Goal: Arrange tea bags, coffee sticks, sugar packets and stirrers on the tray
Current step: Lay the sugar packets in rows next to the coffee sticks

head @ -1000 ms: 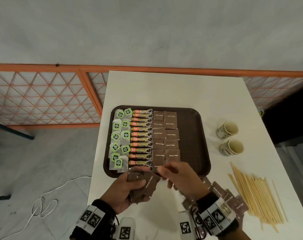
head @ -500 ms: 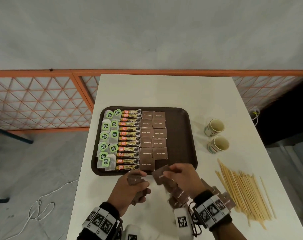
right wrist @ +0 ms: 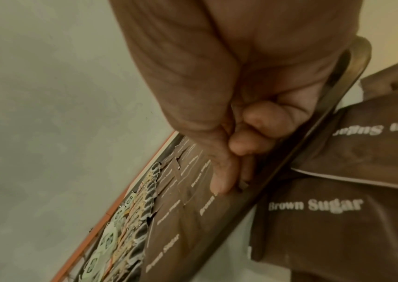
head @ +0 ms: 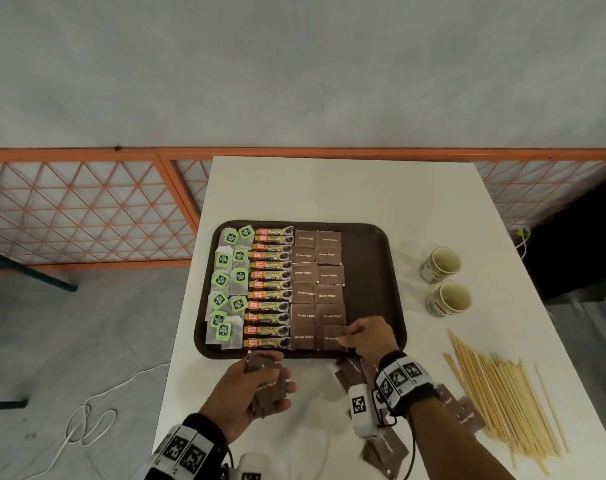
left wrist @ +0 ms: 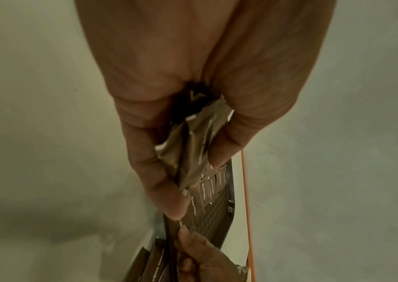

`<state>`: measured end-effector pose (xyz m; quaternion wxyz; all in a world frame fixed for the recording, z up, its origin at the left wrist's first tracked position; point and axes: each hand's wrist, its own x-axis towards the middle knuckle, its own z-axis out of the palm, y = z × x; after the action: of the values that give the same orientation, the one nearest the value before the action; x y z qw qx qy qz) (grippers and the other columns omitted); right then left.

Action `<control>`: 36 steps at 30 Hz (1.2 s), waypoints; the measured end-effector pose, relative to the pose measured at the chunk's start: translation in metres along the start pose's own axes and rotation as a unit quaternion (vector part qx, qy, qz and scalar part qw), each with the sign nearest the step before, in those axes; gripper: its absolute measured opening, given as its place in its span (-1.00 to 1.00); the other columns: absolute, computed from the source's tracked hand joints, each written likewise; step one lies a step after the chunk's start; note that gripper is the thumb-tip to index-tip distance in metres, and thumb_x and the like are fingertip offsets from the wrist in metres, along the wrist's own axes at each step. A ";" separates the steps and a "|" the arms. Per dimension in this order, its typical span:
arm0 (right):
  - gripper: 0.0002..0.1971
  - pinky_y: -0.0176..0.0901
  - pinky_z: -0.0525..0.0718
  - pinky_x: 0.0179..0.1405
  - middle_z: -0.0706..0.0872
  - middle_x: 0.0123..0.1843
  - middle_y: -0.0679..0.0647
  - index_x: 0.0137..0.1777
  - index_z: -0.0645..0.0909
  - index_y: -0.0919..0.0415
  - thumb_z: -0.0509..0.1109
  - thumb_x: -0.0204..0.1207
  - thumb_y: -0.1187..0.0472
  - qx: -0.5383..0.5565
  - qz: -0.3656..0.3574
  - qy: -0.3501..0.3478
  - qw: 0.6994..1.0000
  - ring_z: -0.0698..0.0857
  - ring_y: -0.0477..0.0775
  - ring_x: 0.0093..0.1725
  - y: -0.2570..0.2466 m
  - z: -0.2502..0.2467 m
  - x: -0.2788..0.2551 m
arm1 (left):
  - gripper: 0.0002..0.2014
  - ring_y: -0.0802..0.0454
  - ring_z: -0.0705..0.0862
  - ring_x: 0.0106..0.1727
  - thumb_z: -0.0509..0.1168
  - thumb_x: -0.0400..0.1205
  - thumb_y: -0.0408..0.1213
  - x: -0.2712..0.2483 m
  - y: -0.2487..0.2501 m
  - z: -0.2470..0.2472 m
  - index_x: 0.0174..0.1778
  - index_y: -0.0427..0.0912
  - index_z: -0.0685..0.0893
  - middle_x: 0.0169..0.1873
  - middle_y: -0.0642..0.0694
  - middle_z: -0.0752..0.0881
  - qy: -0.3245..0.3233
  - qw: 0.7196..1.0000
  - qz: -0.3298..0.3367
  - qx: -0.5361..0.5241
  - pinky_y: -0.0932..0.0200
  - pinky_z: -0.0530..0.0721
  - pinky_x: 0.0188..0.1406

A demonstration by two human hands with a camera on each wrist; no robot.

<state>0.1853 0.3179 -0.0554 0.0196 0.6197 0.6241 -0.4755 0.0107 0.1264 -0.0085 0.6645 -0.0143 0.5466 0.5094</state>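
A brown tray [head: 370, 271] holds tea bags [head: 225, 282] at the left, coffee sticks [head: 270, 289] beside them and two columns of brown sugar packets [head: 317, 275]. My right hand [head: 367, 336] reaches over the tray's near rim. Its thumb and fingers pinch a sugar packet [head: 329, 338] lying at the near end of the right sugar column, and the thumb [right wrist: 219, 181] sits on that packet [right wrist: 207, 206]. My left hand [head: 249, 389] hovers just in front of the tray and grips a stack of sugar packets [head: 268, 386] [left wrist: 193, 148]. Wooden stirrers [head: 502, 393] lie in a heap on the table at the right.
Loose sugar packets [head: 351, 372] lie on the white table [head: 329, 188] near my right wrist, with more [head: 467, 414] beside the stirrers. Two paper cups [head: 440, 265] [head: 448, 299] lie right of the tray. The tray's right third is bare. An orange railing [head: 86, 216] runs behind.
My right hand took a packet from the stack in my left hand and carried it forward onto the tray's near right sugar column. The left hand stayed in front of the tray.
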 end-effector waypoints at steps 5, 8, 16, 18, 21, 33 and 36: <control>-0.80 -0.33 0.61 -0.30 0.78 -0.15 0.01 -0.16 0.71 0.17 0.68 0.31 0.23 -0.007 0.018 0.021 1.000 0.75 -0.07 -0.16 0.001 0.004 0.005 | -0.72 -0.39 0.78 0.00 0.22 0.65 -0.57 0.004 0.003 0.000 0.25 -0.34 0.64 0.01 -0.44 0.77 -0.008 1.000 -0.012 -0.002 -0.21 0.78 -0.11; -0.74 -0.34 0.58 -0.33 0.75 -0.13 -0.01 -0.10 0.66 0.13 0.68 0.32 0.19 -0.018 0.019 0.028 0.999 0.72 -0.09 -0.16 0.002 0.004 0.006 | -0.72 -0.38 0.78 -0.01 0.22 0.65 -0.57 0.006 0.006 0.003 0.25 -0.35 0.64 0.00 -0.43 0.77 -0.016 1.000 -0.015 -0.004 -0.20 0.78 -0.12; -0.80 -0.27 0.61 -0.21 0.72 -0.11 -0.05 -0.13 0.64 0.06 0.61 0.40 0.06 -0.089 -0.020 0.016 0.996 0.69 -0.10 -0.12 -0.003 0.000 0.018 | -0.66 -0.42 0.77 0.05 0.20 0.59 -0.64 0.013 0.015 -0.001 0.25 -0.36 0.64 0.06 -0.48 0.74 -0.048 0.998 -0.020 -0.030 -0.31 0.73 0.02; -0.85 -0.33 0.58 -0.22 0.73 -0.13 -0.06 -0.13 0.66 0.08 0.57 0.46 0.07 -0.093 -0.040 0.008 0.995 0.69 -0.12 -0.12 -0.014 -0.006 0.020 | -0.65 -0.44 0.76 0.06 0.16 0.58 -0.66 0.014 0.019 -0.003 0.23 -0.37 0.65 0.06 -0.49 0.73 -0.062 0.997 -0.017 -0.053 -0.32 0.73 0.03; -0.91 -0.42 0.51 -0.26 0.71 -0.19 -0.10 -0.13 0.67 0.09 0.47 0.57 0.12 -0.090 -0.104 0.020 0.990 0.66 -0.20 -0.17 -0.042 -0.018 0.010 | -0.61 -0.52 0.71 0.16 0.14 0.55 -0.68 0.014 0.025 -0.004 0.24 -0.36 0.65 0.12 -0.50 0.72 -0.090 0.992 -0.012 -0.088 -0.37 0.70 0.06; -0.85 -0.36 0.60 -0.38 0.81 -0.29 0.00 -0.13 0.75 0.11 0.44 0.59 0.07 0.026 -0.192 -0.164 0.967 0.67 -0.14 -0.41 -0.065 0.009 -0.071 | -0.64 -0.28 0.81 -0.03 0.35 0.60 -0.40 0.013 0.038 0.007 0.33 -0.23 0.59 0.03 -0.37 0.80 -0.062 0.997 0.035 0.039 0.00 0.79 -0.29; -0.80 -0.28 0.57 -0.40 0.81 -0.29 0.12 -0.12 0.76 0.26 0.39 0.64 0.16 0.088 -0.172 -0.147 0.970 0.63 -0.08 -0.42 -0.062 0.007 -0.074 | -0.71 -0.27 0.80 -0.05 0.25 0.70 -0.20 0.015 0.040 0.007 0.28 -0.25 0.64 0.05 -0.38 0.80 -0.030 0.999 0.024 0.015 0.00 0.78 -0.33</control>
<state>0.1492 0.2716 0.0216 -0.0252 0.4251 0.6677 -0.6106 -0.0137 0.1597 0.0053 0.6684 0.0237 0.5342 0.5170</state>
